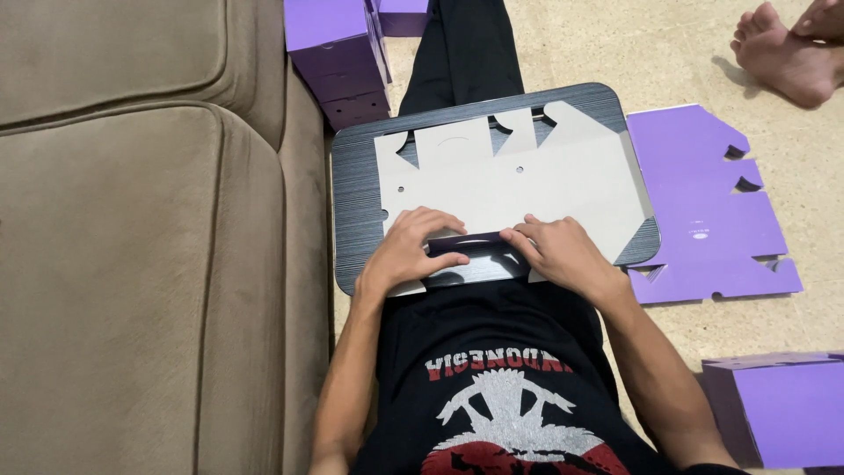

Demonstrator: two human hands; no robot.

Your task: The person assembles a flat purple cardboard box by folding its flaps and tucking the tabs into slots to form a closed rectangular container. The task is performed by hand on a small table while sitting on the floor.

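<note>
Looks like early days on this one: the flat blank (519, 180) lies grey side up on the dark tray (352, 167) across the lap, and only the near flap (470, 244) at 6 o'clock is being creased, with the left hand (406, 251) and right hand (563, 251) both pressing flat on it, fingers spread and not clamped round anything. Rest of the blank's flaps look unfolded as far as I can tell; finished purple boxes sit at 11 (338, 53) and 4 o'clock (782, 409), and another flat purple blank (703, 211) waits at 3
</note>
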